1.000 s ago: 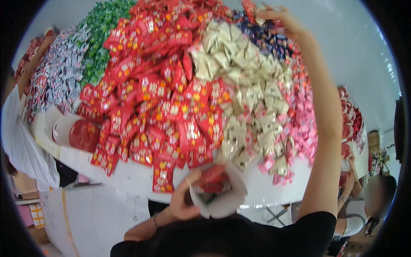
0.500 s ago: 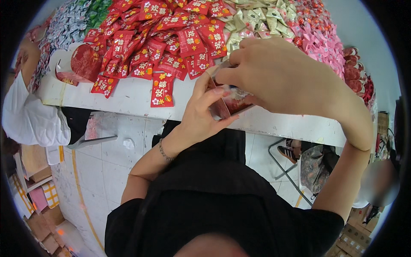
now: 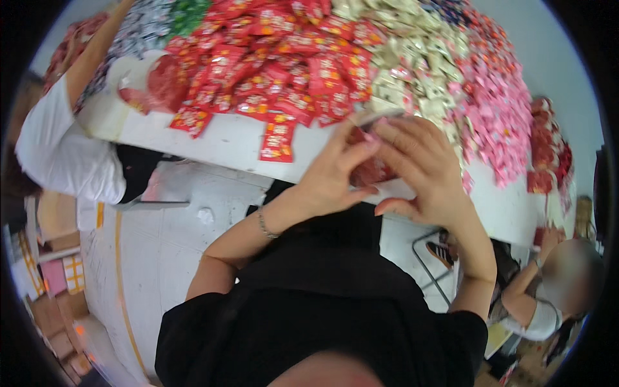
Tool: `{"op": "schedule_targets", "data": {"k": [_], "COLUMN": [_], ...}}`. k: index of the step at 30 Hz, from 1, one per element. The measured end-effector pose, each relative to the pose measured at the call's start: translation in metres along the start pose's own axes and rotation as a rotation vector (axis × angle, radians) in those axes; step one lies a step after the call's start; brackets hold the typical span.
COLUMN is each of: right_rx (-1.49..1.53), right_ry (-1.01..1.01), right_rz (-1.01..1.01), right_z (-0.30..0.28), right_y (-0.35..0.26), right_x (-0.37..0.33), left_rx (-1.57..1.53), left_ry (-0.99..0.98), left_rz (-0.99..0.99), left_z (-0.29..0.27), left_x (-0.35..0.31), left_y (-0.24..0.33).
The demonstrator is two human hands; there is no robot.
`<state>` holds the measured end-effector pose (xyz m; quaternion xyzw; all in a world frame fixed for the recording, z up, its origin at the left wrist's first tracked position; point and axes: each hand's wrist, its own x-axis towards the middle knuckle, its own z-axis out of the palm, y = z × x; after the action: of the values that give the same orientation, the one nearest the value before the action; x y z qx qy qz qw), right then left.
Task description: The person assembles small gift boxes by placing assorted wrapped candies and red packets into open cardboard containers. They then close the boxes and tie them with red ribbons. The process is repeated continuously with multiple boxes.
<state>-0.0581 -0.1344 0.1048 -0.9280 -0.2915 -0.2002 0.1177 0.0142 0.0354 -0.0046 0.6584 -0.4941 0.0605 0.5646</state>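
Note:
Just over the near edge of the table I hold a small dark red paper box point(image 3: 371, 173) in my left hand point(image 3: 322, 180), its fingers and thumb wrapped around the left side. My right hand point(image 3: 425, 169) lies across the right and far side of the box with fingers stretched out and the thumb apart. Its fingertips meet those of my left hand at the top. The fingers hide most of the box and whatever is inside it. Behind it spreads a pile of red candy packets point(image 3: 284, 71), with one packet point(image 3: 277, 138) lying at the front.
Gold packets point(image 3: 419, 64) and pink ones point(image 3: 493, 122) are heaped along the white table point(image 3: 225, 142). An open red box point(image 3: 164, 84) stands at left. Several red boxes point(image 3: 543, 135) line the right end. A person in white point(image 3: 68, 145) works at left, another person point(image 3: 525, 297) at right.
My right hand has drawn back from inside the box opening and now lies over its side. The view has shifted left. The right-hand person's arm now reaches to the table.

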Motion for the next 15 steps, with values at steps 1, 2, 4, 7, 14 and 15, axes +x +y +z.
{"op": "schedule_targets", "data": {"k": [1, 2, 4, 7, 14, 15], "right_rx": [-0.084, -0.083, -0.063, -0.180, -0.120, -0.172], "right_ry": [-0.063, -0.097, -0.081, 0.016, -0.036, -0.009], "right_rz": [0.012, 0.040, 0.126, 0.212, 0.320, 0.347], "right_z": [0.006, 0.003, 0.003, -0.011, -0.026, -0.032], "right_y": [-0.006, -0.011, -0.016, -0.023, -0.047, -0.051], "right_x": [0.000, -0.003, -0.012, -0.023, -0.053, -0.058], "left_rx": [0.004, 0.002, 0.088, 0.547, 1.109, 0.989], "left_ry": [0.017, 0.033, 0.141, 0.542, 0.564, 0.509], "left_rz": [0.077, 0.156, 0.086, 0.210, -0.295, -0.369], "left_z": [-0.007, -0.012, -0.050, -0.133, -0.288, -0.290], "left_x": [0.001, 0.001, 0.001, -0.004, -0.023, -0.028], "left_y": [0.003, 0.007, 0.018, 0.003, -0.065, -0.073]}}
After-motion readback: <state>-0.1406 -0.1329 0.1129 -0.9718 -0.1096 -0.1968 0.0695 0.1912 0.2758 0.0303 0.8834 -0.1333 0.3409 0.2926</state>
